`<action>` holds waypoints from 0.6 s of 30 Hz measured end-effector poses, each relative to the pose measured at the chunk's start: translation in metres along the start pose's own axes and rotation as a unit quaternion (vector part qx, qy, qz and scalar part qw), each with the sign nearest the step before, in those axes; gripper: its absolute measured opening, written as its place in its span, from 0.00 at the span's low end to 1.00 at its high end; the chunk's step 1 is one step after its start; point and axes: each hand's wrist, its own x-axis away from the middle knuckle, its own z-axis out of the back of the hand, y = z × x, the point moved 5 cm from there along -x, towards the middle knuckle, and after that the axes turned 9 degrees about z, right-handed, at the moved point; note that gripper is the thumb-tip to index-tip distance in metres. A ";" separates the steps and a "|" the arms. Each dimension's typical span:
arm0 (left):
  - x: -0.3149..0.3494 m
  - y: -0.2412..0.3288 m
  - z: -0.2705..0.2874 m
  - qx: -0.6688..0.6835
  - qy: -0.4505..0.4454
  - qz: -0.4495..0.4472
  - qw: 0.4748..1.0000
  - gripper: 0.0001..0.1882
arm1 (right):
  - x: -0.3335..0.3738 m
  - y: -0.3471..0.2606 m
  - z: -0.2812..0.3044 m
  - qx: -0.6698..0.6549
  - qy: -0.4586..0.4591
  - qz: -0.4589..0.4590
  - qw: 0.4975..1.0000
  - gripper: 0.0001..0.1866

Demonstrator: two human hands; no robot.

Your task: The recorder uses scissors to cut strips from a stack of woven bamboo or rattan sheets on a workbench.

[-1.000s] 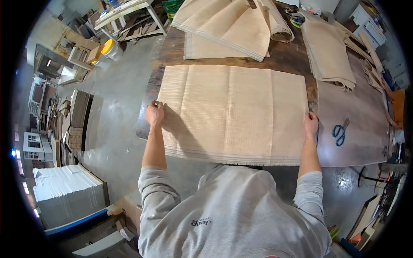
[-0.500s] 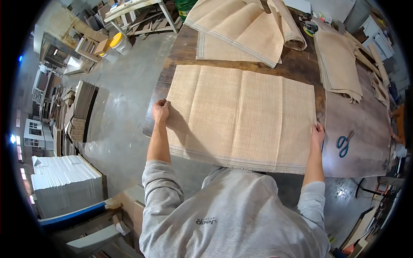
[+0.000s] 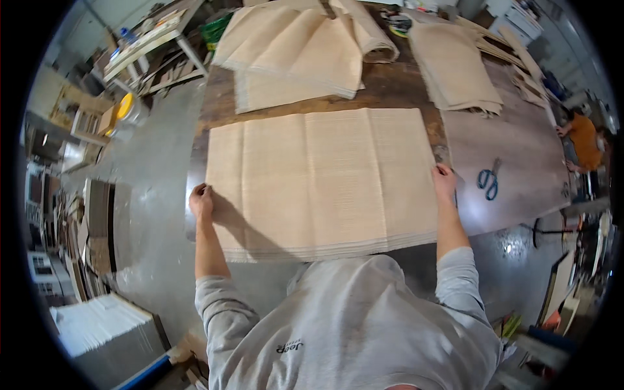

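Observation:
A beige woven cloth (image 3: 338, 175), creased crosswise by several straight folds, lies flat on the dark wooden table. Its layered, slightly frayed edge hangs at the near side, close to my body. My left hand (image 3: 201, 200) pinches the left side of the cloth, fingers closed at the edge. Across from it, my right hand (image 3: 444, 181) grips the right side between thumb and fingers. To the right of that hand lie scissors (image 3: 489, 182) with blue-green handles.
More beige cloth (image 3: 292, 45) is heaped at the table's far side, beside a rolled piece (image 3: 374, 39). A folded stack (image 3: 452, 68) lies far right. Another person (image 3: 582, 140) in orange is at the right edge. Stacked boards (image 3: 101, 224) stand on the floor at left.
The view has turned to the right, so everything on the table sits farther left. Both hands keep hold of the cloth's side edges, and the person in orange shows more fully.

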 end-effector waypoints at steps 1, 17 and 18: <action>0.004 0.008 -0.008 0.005 -0.010 -0.005 1.000 0.15 | -0.001 0.006 0.004 0.017 0.022 0.010 1.000 0.15; 0.023 0.025 -0.018 -0.017 -0.010 -0.062 0.998 0.16 | 0.013 -0.008 0.012 0.082 0.082 0.010 0.993 0.17; 0.024 0.026 -0.016 -0.031 -0.002 -0.074 0.997 0.16 | 0.015 -0.010 0.011 0.077 0.075 -0.005 0.994 0.16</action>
